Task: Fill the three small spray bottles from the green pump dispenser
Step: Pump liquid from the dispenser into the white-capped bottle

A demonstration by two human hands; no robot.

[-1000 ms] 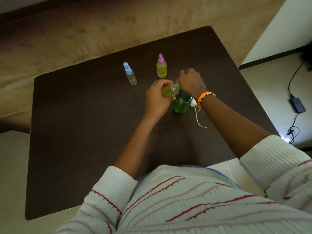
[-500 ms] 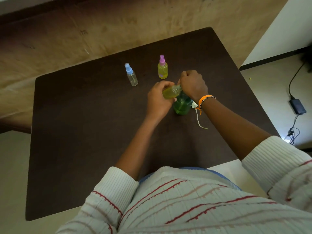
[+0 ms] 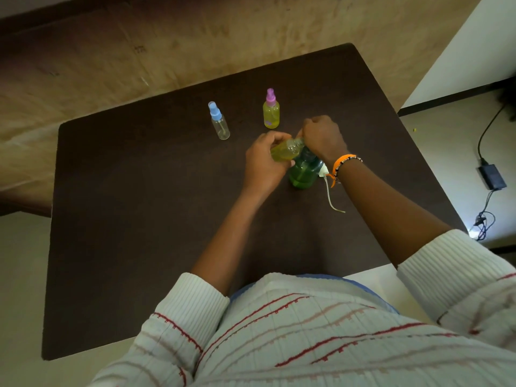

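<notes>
While left hand [image 3: 262,166] fingers grip tilted bottle [image 3: 284,150], right hand [image 3: 321,136] fist hides its neck, hold unclear.

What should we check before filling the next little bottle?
1. Left hand grips the small yellow-filled bottle: ok.
2. Right hand at that bottle's neck, cap on: cannot tell.
3. Green pump dispenser upright on the table: ok.
4. Pink-capped spray bottle filled: ok.
5. Blue-capped spray bottle filled: not ok, looks empty.
6. Loose white spray head with tube beside dispenser: ok.
</notes>
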